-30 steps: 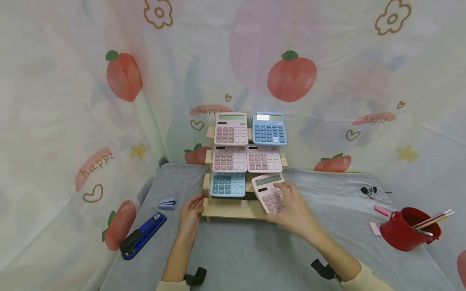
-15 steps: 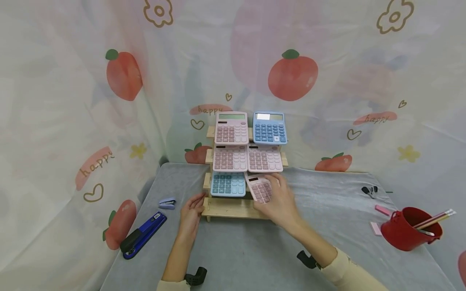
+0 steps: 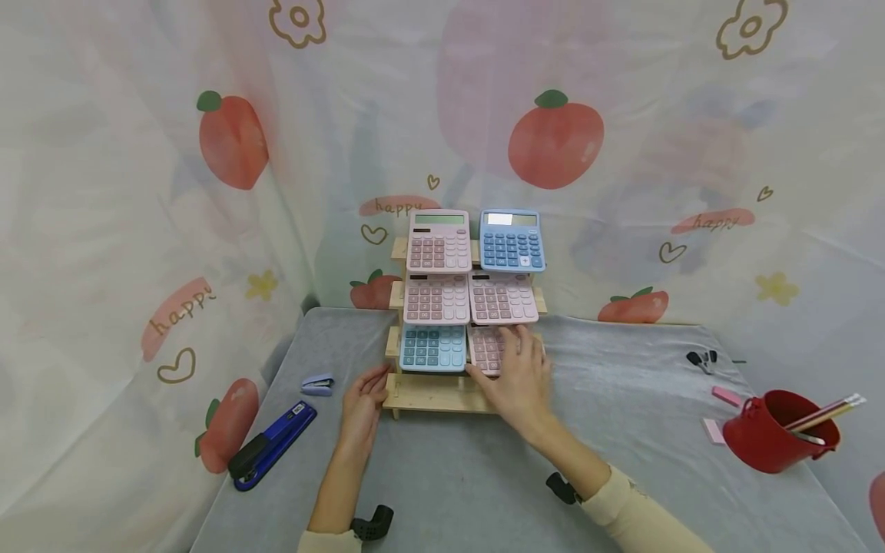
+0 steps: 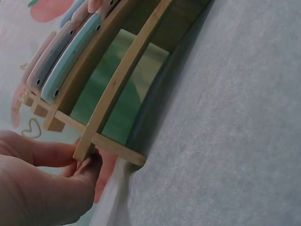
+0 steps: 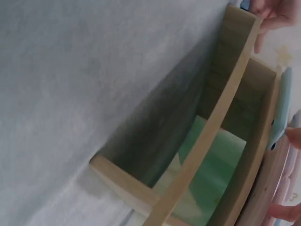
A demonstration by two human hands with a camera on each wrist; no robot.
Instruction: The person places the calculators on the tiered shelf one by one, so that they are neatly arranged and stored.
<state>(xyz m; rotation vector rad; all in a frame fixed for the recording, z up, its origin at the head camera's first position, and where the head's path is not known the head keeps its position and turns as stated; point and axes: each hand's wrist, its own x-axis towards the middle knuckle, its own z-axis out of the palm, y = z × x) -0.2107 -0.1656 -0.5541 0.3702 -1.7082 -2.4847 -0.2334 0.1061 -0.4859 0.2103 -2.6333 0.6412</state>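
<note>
A stepped wooden rack (image 3: 435,393) stands on the grey cloth, its lowest tier bare. My left hand (image 3: 362,411) pinches the left end of that lowest plank (image 4: 117,89) between thumb and fingers. On the tier above, my right hand (image 3: 520,384) holds a pink calculator (image 3: 486,349) by its edges, partly covering its keys. Beside it on the same tier leans a light-blue calculator (image 3: 433,349). In the right wrist view, fingertips (image 5: 284,212) touch the pink calculator's side (image 5: 268,188), whose lower edge sits along the tier's plank.
Higher up are two pink calculators (image 3: 436,299) side by side, then a pink one (image 3: 439,242) and a blue one (image 3: 512,242). Left lie a blue stapler (image 3: 273,445) and a small lilac stapler (image 3: 317,385). Right are a red bucket (image 3: 764,438) with pencils, pink erasers (image 3: 714,432) and black clips (image 3: 701,361).
My right hand has moved left with the pink calculator, from a tilted pose off the rack to straight beside the light-blue one. My left hand stays at the plank's end.
</note>
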